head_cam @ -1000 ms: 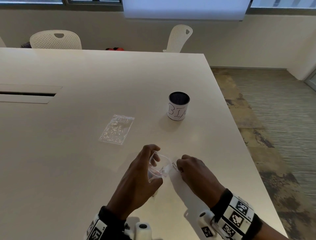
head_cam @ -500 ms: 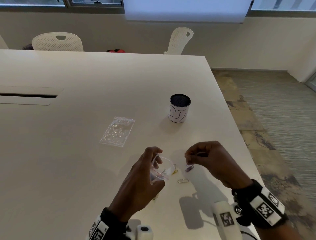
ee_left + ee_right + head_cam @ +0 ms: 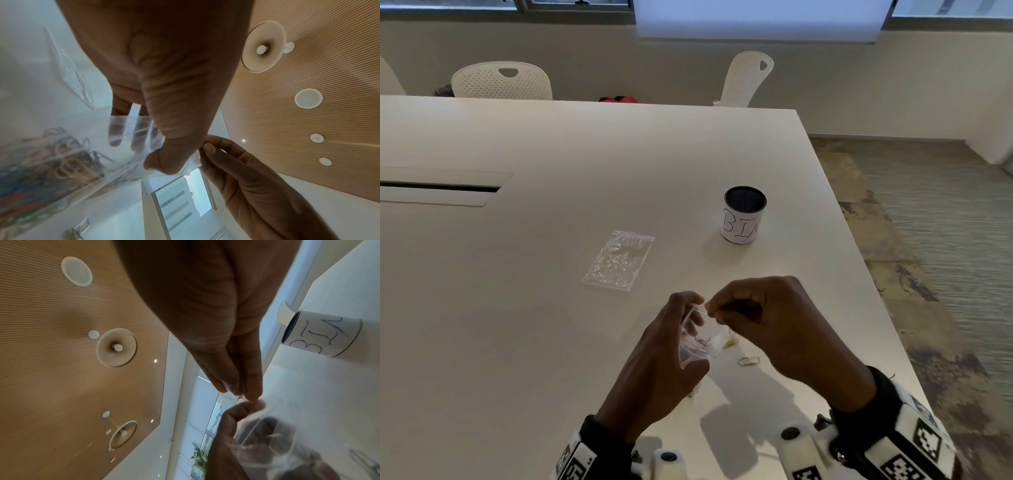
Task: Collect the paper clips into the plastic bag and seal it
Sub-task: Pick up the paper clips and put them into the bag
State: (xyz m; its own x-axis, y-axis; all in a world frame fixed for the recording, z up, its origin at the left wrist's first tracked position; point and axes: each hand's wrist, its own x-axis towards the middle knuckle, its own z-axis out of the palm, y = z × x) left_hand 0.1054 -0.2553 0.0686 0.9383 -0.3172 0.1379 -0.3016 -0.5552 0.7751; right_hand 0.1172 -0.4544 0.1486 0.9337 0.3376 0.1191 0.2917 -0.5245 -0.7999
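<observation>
My left hand (image 3: 690, 329) grips a small clear plastic bag (image 3: 700, 342) just above the white table (image 3: 544, 342), mouth turned toward the right hand. Several coloured paper clips (image 3: 65, 162) lie inside the bag (image 3: 131, 133), which the left hand (image 3: 141, 149) holds between thumb and fingers. My right hand (image 3: 710, 308) has its fingertips pinched together at the bag's mouth. The purple clip it lifted is hidden between them. A silver clip (image 3: 749, 360) and a yellow clip (image 3: 731, 342) lie on the table beside the bag. The right wrist view shows the right hand (image 3: 244, 392) touching the left thumb (image 3: 246, 407).
A second clear bag (image 3: 619, 260) lies flat further back on the left. A cup labelled BIN (image 3: 744, 216) stands behind the hands. The table's right edge (image 3: 876, 291) runs close to my right arm. A cable slot (image 3: 438, 188) and two white chairs (image 3: 501, 80) are far off.
My right hand picked a purple clip off the table, lifted it, then brought it left to the bag's mouth. The left hand kept holding the bag in place.
</observation>
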